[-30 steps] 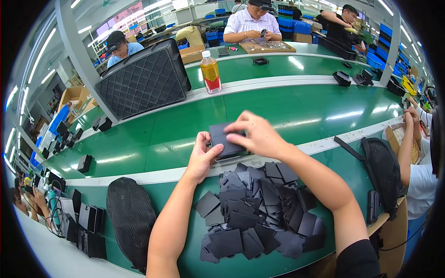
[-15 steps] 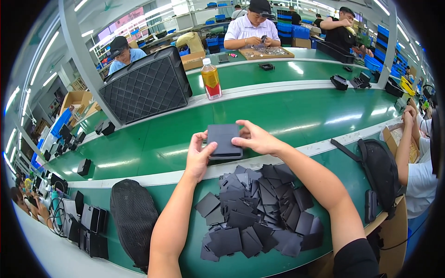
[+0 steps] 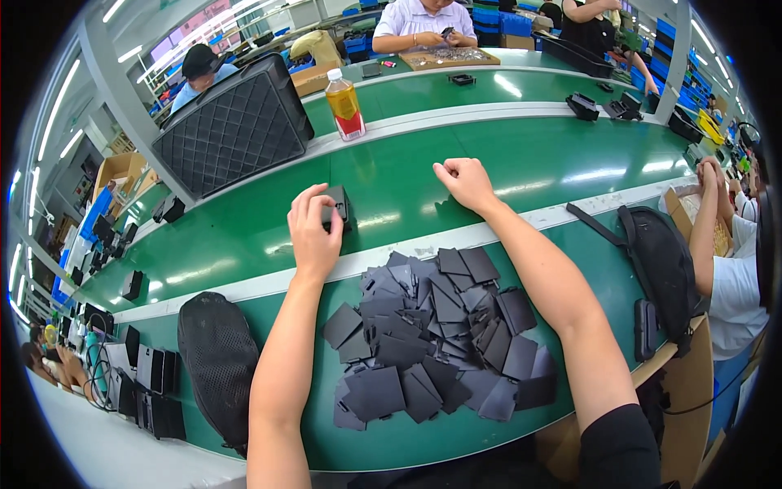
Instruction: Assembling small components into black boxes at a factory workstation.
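On the green belt, a black rectangular plastic box [image 3: 340, 205] sits on the near side, left of centre. My left hand [image 3: 314, 228] is at its left end, fingers curled and thumb against its near face. Farther right, my right hand [image 3: 466, 184] hovers over the belt with its fingers curled in and nothing visible in them. Between my forearms, a heap of thin black plastic plates [image 3: 376, 391] is spread across the green tabletop [image 3: 322, 436].
A black mesh bag [image 3: 216, 367] lies left of my left arm, and a black sling bag [image 3: 656, 261] lies right. Across the belt stand a large black textured case [image 3: 232, 130] and a drink bottle [image 3: 345, 106]. Other people work opposite and at the right.
The black box has gone from between both hands to the left, with my left hand at it. My right hand has come off it, moved right and curled up. The view has shifted.
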`<state>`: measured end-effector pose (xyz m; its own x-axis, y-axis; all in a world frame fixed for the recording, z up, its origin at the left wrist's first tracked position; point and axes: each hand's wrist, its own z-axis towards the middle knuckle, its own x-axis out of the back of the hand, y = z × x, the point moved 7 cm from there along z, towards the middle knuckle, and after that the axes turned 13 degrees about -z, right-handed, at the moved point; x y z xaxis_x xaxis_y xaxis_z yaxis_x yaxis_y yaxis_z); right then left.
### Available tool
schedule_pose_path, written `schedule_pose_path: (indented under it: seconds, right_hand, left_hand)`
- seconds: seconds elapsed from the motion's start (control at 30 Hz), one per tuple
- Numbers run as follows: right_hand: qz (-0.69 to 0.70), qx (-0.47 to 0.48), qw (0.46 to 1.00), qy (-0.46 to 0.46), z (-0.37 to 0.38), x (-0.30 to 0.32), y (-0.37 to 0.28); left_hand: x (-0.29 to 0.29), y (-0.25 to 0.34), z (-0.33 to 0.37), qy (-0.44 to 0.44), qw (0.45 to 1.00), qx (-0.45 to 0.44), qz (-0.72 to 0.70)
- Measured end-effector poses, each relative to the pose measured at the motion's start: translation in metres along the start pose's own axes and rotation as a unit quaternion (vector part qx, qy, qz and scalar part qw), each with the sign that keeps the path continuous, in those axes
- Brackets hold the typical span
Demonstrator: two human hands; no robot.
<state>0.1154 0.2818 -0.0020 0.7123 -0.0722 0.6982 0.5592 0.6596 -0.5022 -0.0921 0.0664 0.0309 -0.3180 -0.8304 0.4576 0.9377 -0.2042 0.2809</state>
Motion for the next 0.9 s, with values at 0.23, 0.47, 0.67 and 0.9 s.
schedule_pose_path:
  seconds: [0.23,0.47,0.67,0.9]
  right_hand:
    - [-0.029,0.037,0.999,-0.025,-0.015,0.005,-0.020]
    - [-0.059,0.057,0.997,-0.013,-0.047,0.026,-0.052]
    - [-0.051,0.048,0.998,-0.004,-0.086,0.037,-0.082]
    - [-0.003,0.101,0.995,-0.026,-0.084,0.058,-0.108]
  left_hand:
    - [0.008,0.044,-0.001,-0.074,0.987,-0.042,-0.135]
    - [0.071,0.101,0.000,-0.133,0.969,-0.111,-0.177]
    - [0.126,0.242,0.009,-0.303,0.927,-0.142,-0.171]
    - [0.145,0.198,-0.023,-0.279,0.952,-0.095,-0.078]
